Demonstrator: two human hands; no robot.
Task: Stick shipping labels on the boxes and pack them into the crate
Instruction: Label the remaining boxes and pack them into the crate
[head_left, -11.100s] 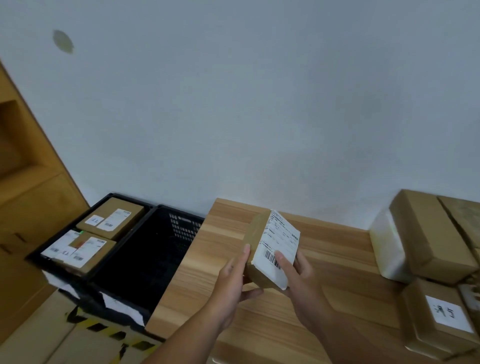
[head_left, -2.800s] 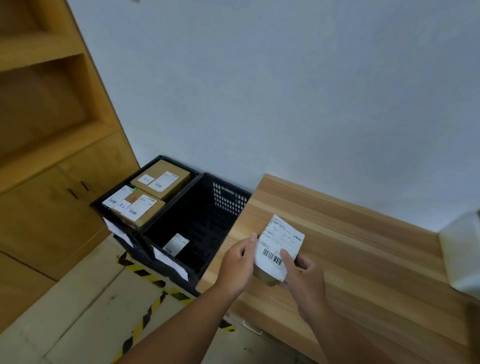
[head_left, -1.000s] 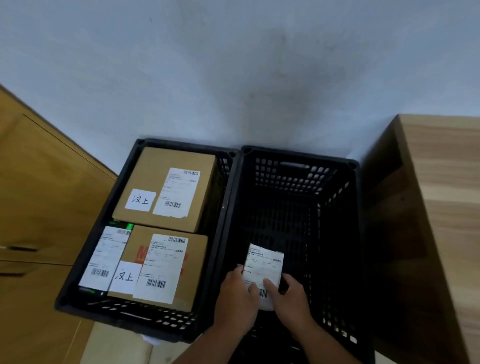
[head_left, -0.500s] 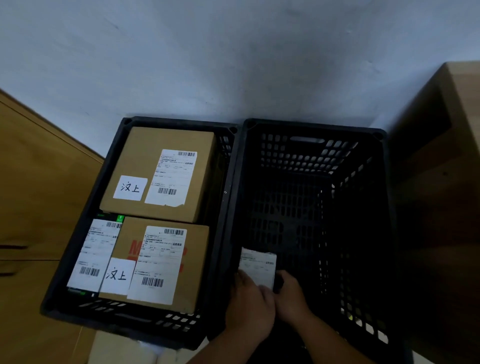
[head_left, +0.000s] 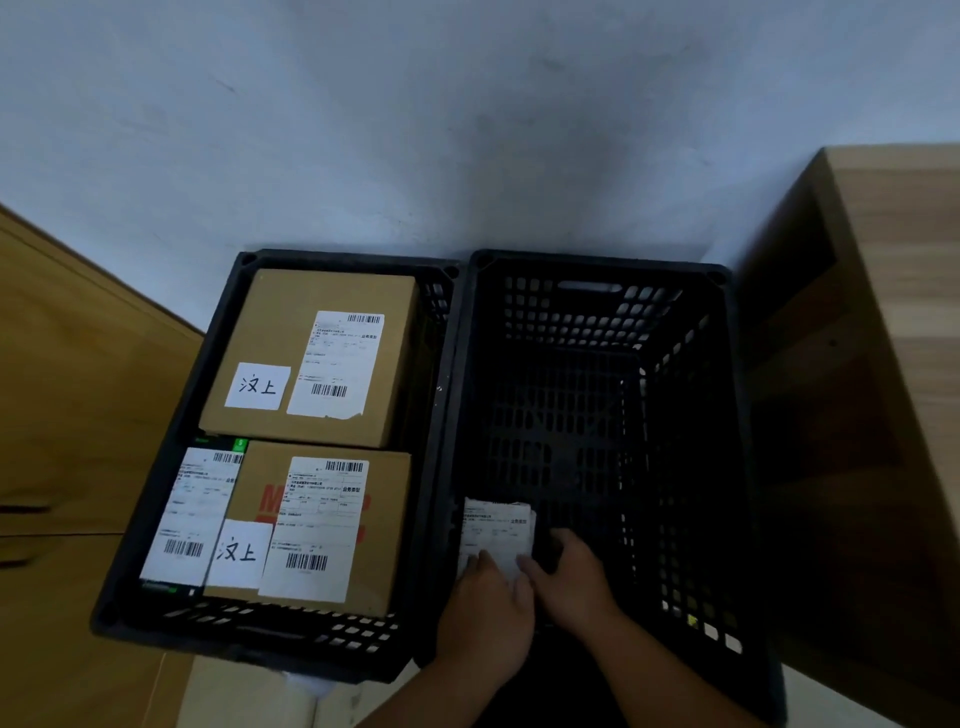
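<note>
Packing the labelled box (head_left: 496, 526) into the near-left corner of the right crate (head_left: 587, 312), I curl left hand (head_left: 485, 610) and right hand (head_left: 570, 582) fingers round it; next, I'd release and withdraw.

- Black crates (head_left: 156, 525) (head_left: 727, 467): two.
- Cardboard boxes (head_left: 275, 322) (head_left: 387, 545) (head_left: 218, 442): four, three in one crate, one in the other.
- Shipping labels (head_left: 337, 364) (head_left: 317, 530) (head_left: 192, 514) (head_left: 496, 525): four.
- Handwritten stickers (head_left: 257, 386) (head_left: 239, 553): two.
- Hands (head_left: 488, 618) (head_left: 571, 582): two.

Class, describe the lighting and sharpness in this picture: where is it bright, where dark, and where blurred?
Head view: the boxes in the left crate are evenly lit, labels crisp; the right crate is deeply shadowed inside, dimming the small box, left hand and right hand; the cabinet at left is smeared.
</note>
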